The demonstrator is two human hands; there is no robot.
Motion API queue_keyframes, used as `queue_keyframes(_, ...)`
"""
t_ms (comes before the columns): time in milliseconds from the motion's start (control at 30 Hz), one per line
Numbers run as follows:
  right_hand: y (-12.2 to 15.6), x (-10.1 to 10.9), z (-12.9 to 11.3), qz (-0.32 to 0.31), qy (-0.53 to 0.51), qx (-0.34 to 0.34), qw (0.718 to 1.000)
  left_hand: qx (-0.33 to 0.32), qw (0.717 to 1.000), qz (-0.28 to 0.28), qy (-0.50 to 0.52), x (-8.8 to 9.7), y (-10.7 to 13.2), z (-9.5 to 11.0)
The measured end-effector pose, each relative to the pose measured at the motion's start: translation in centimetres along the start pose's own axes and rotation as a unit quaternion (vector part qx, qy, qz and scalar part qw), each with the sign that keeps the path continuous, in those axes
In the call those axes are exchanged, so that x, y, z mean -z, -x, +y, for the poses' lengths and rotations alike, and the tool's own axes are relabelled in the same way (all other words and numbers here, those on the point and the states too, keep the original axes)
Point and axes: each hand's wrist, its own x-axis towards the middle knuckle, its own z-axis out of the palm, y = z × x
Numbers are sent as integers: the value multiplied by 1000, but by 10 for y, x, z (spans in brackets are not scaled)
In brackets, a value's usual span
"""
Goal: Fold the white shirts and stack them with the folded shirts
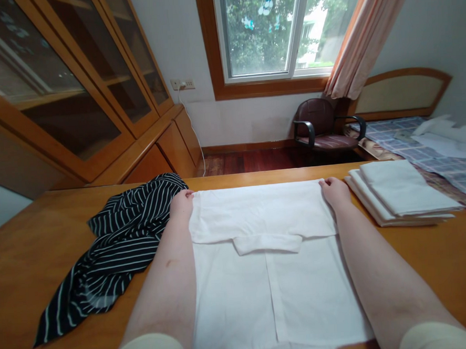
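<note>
A white shirt (pixel 232 293) lies spread on the wooden table in front of me. Its far part is folded over toward me, and the collar (pixel 268 244) lies flat on the lower half, above the front placket. My left hand (pixel 182 201) pinches the far left corner of the fold. At the far right corner my right hand (pixel 335 190) grips the same folded edge between thumb and fingers. Both forearms run along the shirt's sides. A crumpled black garment with white stripes (pixel 123 255) lies just left of my left hand.
A stack of folded white cloths (pixel 405 190) sits at the right of the wooden table (pixel 432 267). Behind the table stand a brown armchair (pixel 324 121) and a bed with a plaid cover (pixel 432 146). A glass-door cabinet (pixel 94 93) is at left.
</note>
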Motion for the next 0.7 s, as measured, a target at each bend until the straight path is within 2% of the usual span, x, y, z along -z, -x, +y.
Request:
queue_keyframes(233, -3, 0, 2, -1, -29, -27, 999, 6, 1000, 4, 0, 4, 4, 4)
queue_keyframes(433, -10, 2, 11, -34, -94, -4, 995, 8, 1000, 1, 3, 4, 4, 3)
queue_keyframes(700, -13, 2, 11, -31, -63, -16, 997, 8, 1000, -3, 3, 5, 3, 4)
